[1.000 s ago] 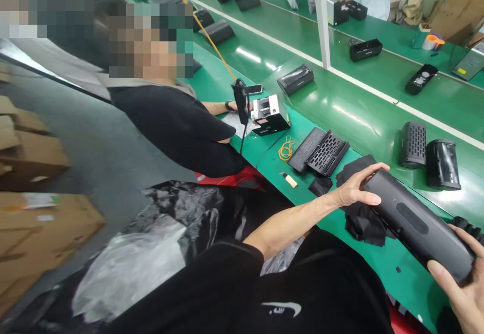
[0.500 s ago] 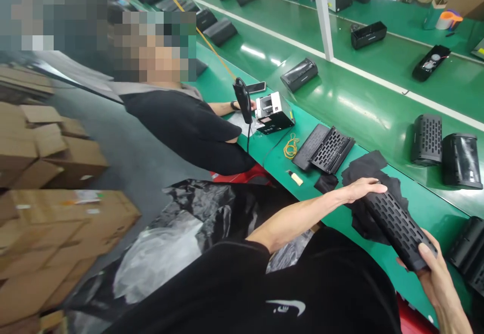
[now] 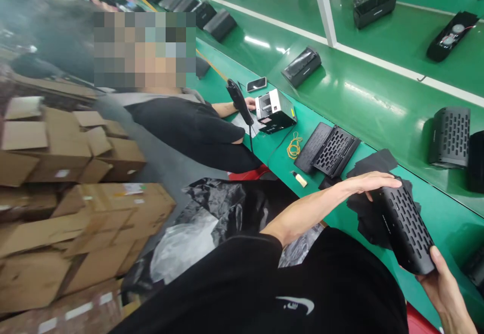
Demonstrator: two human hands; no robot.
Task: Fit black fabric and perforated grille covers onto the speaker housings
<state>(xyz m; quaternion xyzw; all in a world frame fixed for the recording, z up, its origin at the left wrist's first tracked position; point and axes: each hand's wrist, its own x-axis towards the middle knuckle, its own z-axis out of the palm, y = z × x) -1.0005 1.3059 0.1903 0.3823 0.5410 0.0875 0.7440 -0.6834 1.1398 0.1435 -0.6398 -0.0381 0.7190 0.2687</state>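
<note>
A black speaker housing (image 3: 410, 225) with a slotted grille is held above the green bench, tilted so that grille and one plain side show. My left hand (image 3: 378, 182) grips its far end, with the fingers over the top edge. At the near end my right hand (image 3: 442, 281) holds the lower corner, its thumb on the grille and its other fingers partly hidden underneath. Black cloth-like sheets (image 3: 368, 218) lie spread on the bench beneath and beside the housing. Left of them rest a loose slotted grille panel (image 3: 335, 150) and a flat dark panel (image 3: 312, 145).
A co-worker's sleeve (image 3: 189, 132) is to the left, near a white-and-black boxy device (image 3: 276, 112). A small cream-handled tool (image 3: 300, 178) and yellow bands (image 3: 294, 146) lie on the bench. Beyond, several speaker housings (image 3: 449, 137) stand on the green line. Cardboard boxes (image 3: 117, 218) fill the floor at left.
The speaker housing has turned in my hands, so its plain side with small lettering now shows beside the grille. Both hands keep their hold. The view has shifted somewhat.
</note>
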